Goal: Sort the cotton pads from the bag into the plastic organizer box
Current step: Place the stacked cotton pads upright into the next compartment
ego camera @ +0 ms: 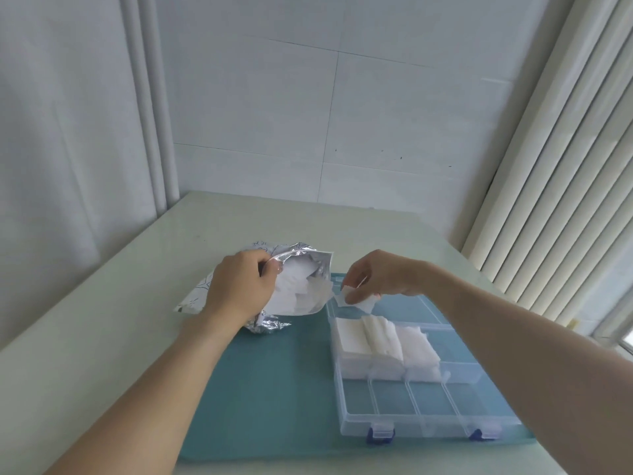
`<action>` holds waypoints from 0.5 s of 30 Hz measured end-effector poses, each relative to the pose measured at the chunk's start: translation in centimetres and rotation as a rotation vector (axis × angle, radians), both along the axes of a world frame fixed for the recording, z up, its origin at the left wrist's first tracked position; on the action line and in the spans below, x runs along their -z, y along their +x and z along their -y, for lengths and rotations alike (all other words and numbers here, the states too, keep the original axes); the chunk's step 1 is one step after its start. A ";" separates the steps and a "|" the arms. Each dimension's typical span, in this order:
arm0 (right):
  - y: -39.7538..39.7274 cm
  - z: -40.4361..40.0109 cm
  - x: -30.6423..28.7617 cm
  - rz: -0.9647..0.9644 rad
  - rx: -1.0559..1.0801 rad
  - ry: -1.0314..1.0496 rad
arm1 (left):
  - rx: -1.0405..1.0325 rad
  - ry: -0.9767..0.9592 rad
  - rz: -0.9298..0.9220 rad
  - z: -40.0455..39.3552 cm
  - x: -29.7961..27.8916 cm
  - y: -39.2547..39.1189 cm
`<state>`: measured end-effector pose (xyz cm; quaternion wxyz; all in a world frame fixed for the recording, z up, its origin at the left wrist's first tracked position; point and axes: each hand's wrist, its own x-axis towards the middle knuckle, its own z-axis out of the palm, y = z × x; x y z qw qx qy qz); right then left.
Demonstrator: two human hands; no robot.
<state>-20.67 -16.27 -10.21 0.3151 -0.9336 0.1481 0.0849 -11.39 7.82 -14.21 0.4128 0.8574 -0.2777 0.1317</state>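
Cotton pads point(358, 299) pinched by right hand point(376, 277); bag point(301, 286) unreadable.

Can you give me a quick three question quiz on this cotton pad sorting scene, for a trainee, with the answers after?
1. True or false: the left hand grips the silver foil bag at its open mouth.
2. What does the right hand pinch? A) a blue latch B) cotton pads C) the bag
3. Which row of the plastic organizer box shows no pads: the near one by the blue latches, or the middle one?

Key
1. True.
2. B: it pinches a few cotton pads above the box's far end.
3. The near row; stacked pads fill middle compartments. The box sits on a teal mat.
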 end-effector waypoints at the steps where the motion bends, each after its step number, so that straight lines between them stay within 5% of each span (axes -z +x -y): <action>1: 0.3 -0.3 0.2 -0.035 -0.018 -0.043 | -0.012 0.012 0.006 0.0 0.0 0.0; 10: 0.5 -0.8 -0.4 -0.272 -0.047 -0.317 | -0.002 -0.066 -0.056 -0.1 0.3 0.3; 15: 0.3 -1.8 -1.2 0.078 -0.060 -0.278 | -0.050 -0.075 -0.046 -0.2 0.3 0.4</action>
